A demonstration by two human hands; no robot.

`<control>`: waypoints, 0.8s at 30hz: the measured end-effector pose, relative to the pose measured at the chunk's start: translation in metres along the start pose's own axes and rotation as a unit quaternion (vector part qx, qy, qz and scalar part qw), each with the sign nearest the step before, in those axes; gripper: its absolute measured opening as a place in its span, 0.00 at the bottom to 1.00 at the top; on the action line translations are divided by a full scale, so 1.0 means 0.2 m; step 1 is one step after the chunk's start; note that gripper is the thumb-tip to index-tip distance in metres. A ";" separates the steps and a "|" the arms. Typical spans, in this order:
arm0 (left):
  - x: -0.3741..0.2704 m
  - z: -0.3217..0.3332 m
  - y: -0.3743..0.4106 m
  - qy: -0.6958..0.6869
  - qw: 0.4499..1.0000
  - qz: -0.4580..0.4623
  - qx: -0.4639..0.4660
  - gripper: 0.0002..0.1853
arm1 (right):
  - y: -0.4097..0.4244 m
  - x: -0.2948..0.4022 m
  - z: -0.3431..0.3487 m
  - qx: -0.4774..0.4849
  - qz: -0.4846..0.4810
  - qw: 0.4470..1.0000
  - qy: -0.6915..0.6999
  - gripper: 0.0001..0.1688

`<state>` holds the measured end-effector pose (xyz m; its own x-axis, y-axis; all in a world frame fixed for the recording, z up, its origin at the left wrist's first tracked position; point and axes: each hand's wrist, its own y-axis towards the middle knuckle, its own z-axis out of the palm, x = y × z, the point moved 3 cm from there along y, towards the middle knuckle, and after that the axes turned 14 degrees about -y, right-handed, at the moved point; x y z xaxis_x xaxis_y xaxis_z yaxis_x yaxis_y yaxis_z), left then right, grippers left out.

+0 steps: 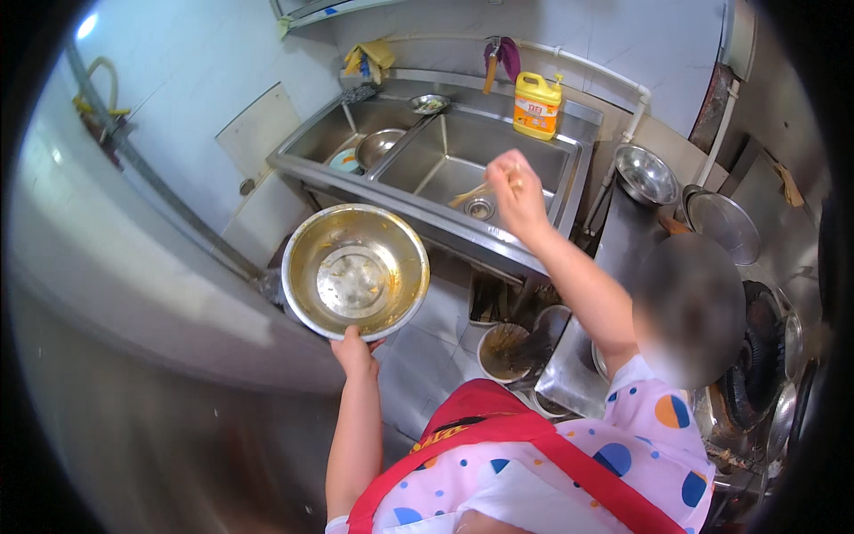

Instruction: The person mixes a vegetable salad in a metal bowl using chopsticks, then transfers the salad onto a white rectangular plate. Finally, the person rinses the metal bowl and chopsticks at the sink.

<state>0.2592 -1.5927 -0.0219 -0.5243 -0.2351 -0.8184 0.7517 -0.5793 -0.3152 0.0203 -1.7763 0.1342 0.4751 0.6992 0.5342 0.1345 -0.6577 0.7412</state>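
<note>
My left hand [355,352] grips the near rim of a large stainless steel bowl [310,257], thumb over the edge. The bowl tilts toward me and shows orange-yellow residue and small food scraps on its inner wall. Farther to the right, my right hand [517,190] is closed around what look like wooden chopsticks [470,195], over the right basin [440,177] of a stainless steel double sink. Their tips point left, near the drain strainer [479,208].
The left basin [333,123] holds a steel bowl [380,148] and a pale blue dish [345,160]. A small dish [429,103] with scraps sits on the divider. A yellow detergent jug [537,107] stands behind, near the tap [492,67]. Buckets [505,352] stand below; another steel bowl [645,175] sits right.
</note>
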 end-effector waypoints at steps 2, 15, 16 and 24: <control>-0.02 0.10 0.13 0.019 0.999 -0.024 0.028 0.21 | 0.23 -0.22 0.08 -0.018 0.017 0.996 -0.090 0.11; 0.27 1.35 1.34 0.187 0.923 -0.215 0.257 0.19 | 1.56 -1.39 0.71 -0.027 0.105 0.902 -0.418 0.14; 0.31 1.46 1.37 0.185 0.913 -0.240 0.274 0.19 | 1.65 -1.45 0.74 -0.014 0.110 0.890 -0.442 0.14; 0.69 2.00 1.63 0.216 0.822 -0.370 0.375 0.19 | 1.97 -1.71 0.82 0.086 0.058 0.808 -0.579 0.15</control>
<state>0.2720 -2.1266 -0.0446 -0.4146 0.6039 -0.6807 -0.2518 -0.7950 -0.5519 0.0538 -2.3213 0.1762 0.9756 -0.0372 -0.2164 0.1011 -0.7988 0.5931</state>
